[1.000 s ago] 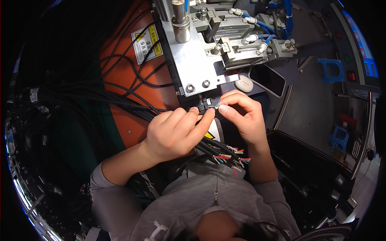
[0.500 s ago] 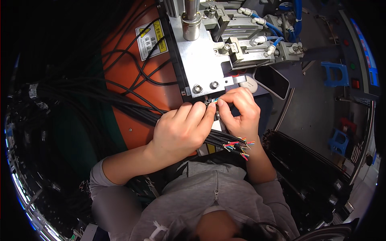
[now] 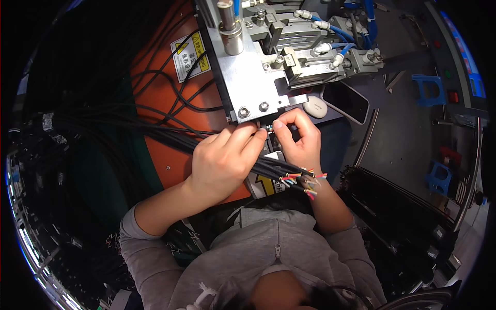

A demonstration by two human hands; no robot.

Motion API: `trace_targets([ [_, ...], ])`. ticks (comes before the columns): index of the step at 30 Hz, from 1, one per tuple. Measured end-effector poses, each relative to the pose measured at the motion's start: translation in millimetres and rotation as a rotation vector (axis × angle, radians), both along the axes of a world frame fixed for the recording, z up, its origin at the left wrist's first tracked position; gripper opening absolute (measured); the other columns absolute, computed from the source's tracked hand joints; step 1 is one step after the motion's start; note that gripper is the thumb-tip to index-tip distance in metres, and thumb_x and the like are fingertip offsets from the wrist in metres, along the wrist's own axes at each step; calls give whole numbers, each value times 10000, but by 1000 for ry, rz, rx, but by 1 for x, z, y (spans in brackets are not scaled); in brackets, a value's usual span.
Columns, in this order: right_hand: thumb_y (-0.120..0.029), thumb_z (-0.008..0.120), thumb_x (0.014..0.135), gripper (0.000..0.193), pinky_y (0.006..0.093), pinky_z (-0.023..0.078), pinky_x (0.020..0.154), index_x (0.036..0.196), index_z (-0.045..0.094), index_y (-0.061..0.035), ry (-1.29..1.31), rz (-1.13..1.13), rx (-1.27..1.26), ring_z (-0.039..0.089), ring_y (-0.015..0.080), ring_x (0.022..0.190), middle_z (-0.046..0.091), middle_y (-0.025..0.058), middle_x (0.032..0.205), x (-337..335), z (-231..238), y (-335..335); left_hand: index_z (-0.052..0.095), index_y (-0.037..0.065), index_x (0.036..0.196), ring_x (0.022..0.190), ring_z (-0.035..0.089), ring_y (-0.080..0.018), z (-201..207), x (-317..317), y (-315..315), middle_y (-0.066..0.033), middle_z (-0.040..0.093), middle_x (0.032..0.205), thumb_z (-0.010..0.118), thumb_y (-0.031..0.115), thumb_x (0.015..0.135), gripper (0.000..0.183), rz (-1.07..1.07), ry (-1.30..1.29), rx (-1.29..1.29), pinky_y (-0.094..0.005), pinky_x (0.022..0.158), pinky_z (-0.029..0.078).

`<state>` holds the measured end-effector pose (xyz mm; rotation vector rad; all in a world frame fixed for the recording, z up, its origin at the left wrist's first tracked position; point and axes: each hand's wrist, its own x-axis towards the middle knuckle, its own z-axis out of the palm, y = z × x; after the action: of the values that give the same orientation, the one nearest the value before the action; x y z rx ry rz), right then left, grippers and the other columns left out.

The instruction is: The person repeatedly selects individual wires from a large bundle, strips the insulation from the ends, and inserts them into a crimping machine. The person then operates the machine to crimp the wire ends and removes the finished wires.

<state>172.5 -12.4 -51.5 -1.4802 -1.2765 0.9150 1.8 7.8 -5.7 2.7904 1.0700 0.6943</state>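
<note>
Under the edge of the bright metal plate [image 3: 248,82], both of my hands meet at a small cluster of coloured wires [image 3: 269,128]. My left hand [image 3: 225,157] is closed, thumb and forefinger pinching the end of a black cable whose wires show at the fingertips. From the other side, my right hand [image 3: 300,142] pinches at the wire tips with thumb and forefinger; its exact grip is partly hidden. Beneath the left hand runs a bundle of black cables [image 3: 266,166]. Their stripped coloured ends [image 3: 310,181] fan out over my right wrist.
Pneumatic cylinders [image 3: 315,70] with blue hoses stand behind the plate. A phone [image 3: 347,102] and a white rounded case [image 3: 315,106] lie to the right. Loose black cables cross the orange surface [image 3: 170,150] at left. Blue stools [image 3: 430,90] stand on the floor.
Both hands have shifted slightly left in the picture, along with the machine and cables. The fingertips sit closer under the plate, and less of the coloured wires shows between them.
</note>
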Motion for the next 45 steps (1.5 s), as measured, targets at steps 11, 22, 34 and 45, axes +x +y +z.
trace_targets([
  [11,9,740,694,245,318,479,759,935,704,-21,303,603,408,628,209,831,681,98,896,44,11,0,652,38,876,576,527,-107,5,-5,-8,-2,453,676,653,97,763,128,110,116,14,-250,500,412],
  [22,48,711,728,123,247,445,676,818,639,4,413,203,249,572,133,767,621,84,827,27,19,-12,683,38,1002,722,622,-173,20,-5,-2,-98,662,961,750,178,722,320,-100,-324,94,-245,591,490],
  [34,-14,749,741,185,274,493,715,914,682,-16,38,128,594,632,195,798,667,93,893,4,32,3,657,-10,915,567,564,-166,8,-4,0,-53,575,732,682,75,735,201,-121,-400,-32,-279,444,426],
  [45,13,773,679,152,292,485,678,777,660,-11,-87,79,522,627,194,714,660,69,754,1,38,-2,644,44,838,532,475,-117,7,-5,-4,-7,472,670,674,50,732,111,-87,-233,81,-249,403,345],
])
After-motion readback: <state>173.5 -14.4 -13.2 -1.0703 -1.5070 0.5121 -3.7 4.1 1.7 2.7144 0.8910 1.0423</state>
